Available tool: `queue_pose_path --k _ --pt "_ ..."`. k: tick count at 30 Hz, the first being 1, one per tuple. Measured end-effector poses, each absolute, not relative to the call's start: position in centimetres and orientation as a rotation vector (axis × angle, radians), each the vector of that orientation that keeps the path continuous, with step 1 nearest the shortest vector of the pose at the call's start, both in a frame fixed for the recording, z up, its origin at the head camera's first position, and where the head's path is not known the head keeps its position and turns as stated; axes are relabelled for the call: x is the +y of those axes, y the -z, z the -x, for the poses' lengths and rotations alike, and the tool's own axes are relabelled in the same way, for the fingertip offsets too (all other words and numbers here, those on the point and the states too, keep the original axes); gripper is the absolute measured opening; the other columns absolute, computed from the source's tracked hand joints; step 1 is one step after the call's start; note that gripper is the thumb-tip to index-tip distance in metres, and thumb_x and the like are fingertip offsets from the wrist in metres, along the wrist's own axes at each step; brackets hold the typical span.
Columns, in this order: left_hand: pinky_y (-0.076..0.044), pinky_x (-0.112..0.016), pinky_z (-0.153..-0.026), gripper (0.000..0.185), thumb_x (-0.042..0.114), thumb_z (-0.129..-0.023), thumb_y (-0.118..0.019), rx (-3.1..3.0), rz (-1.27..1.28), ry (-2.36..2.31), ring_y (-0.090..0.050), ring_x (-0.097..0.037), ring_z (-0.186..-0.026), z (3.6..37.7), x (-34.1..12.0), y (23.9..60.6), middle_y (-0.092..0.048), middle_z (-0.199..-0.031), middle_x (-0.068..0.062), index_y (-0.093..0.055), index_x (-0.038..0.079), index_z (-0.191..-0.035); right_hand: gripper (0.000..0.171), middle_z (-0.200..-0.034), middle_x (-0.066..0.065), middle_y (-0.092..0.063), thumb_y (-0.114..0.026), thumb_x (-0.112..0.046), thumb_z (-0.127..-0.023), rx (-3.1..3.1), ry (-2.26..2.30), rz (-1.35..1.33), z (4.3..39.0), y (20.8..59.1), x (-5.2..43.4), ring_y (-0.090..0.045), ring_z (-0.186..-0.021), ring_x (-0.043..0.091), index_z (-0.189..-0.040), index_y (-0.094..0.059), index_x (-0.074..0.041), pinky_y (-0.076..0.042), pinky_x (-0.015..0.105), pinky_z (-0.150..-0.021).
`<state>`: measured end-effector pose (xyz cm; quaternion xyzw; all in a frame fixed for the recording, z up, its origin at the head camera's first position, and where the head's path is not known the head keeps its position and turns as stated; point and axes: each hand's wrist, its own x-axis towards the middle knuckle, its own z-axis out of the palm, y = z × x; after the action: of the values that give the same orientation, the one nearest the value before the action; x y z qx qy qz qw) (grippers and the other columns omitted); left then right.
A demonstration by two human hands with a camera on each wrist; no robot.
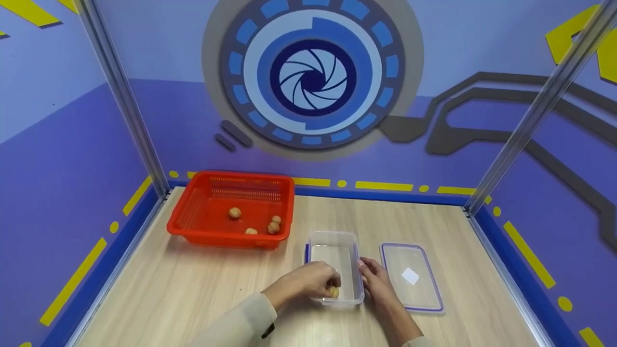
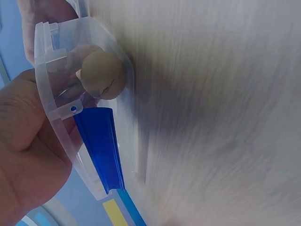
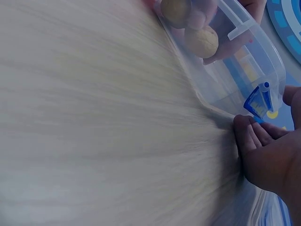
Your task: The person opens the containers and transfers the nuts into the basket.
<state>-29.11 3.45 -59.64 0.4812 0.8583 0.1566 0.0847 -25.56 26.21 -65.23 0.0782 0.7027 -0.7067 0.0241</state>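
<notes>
A clear plastic food container point(image 1: 332, 260) with blue side clips stands without its lid on the table. My left hand point(image 1: 315, 279) reaches over its near left rim, fingers down inside, and pinches a walnut point(image 1: 333, 291) low in the near end. Two walnuts show through the plastic in the right wrist view: one walnut point(image 3: 202, 42) at the fingertips, another walnut point(image 3: 176, 12) beside it. My right hand point(image 1: 378, 282) holds the container's right side, thumb by the rim and fingers against the outer wall below the blue clip point(image 3: 258, 101).
A red plastic basket point(image 1: 207, 233) at the back left holds several walnuts, among them one walnut point(image 1: 234, 213) near its middle. Right of the container lies its clear lid point(image 1: 424, 294) with a blue-purple edge and a white square label point(image 1: 410, 276). Printed panels wall the table in.
</notes>
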Motion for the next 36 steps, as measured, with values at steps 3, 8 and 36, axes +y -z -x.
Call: queue_pose_path --k 3,8,36 --pt "-0.049 -0.013 -0.075 0.022 0.018 -0.087 -0.086 2.535 -1.412 -0.551 -0.062 -0.001 -0.081 29.3 3.4 59.4 -0.075 -0.093 0.008 -0.081 0.013 -0.107 0.062 -0.151 0.03 -0.051 -0.062 -0.036 -0.109 2.172 2.19 -0.232 25.6 65.3 26.2 -0.051 -0.139 0.042 -0.15 -0.046 0.009 -0.044 0.058 -0.115" --pt "-0.049 -0.011 -0.077 0.023 0.016 -0.086 -0.085 2.504 -1.397 -0.687 -0.07 -0.009 -0.089 29.4 3.3 59.2 -0.075 -0.095 0.006 -0.08 0.01 -0.107 0.056 -0.146 0.031 -0.054 -0.059 -0.028 -0.11 2.158 2.239 -0.205 25.7 65.4 26.3 -0.055 -0.134 0.04 -0.148 -0.047 0.012 -0.05 0.053 -0.109" --pt "-0.06 -0.035 -0.093 0.027 0.013 -0.094 -0.082 2.726 -1.357 -1.185 -0.069 -0.018 -0.099 32.4 -3.4 53.4 -0.075 -0.11 -0.002 -0.075 0.008 -0.12 0.055 -0.143 0.03 -0.056 -0.061 -0.027 -0.109 2.156 2.252 -0.218 25.7 65.3 26.1 -0.057 -0.13 0.038 -0.146 -0.048 0.012 -0.053 0.049 -0.106"
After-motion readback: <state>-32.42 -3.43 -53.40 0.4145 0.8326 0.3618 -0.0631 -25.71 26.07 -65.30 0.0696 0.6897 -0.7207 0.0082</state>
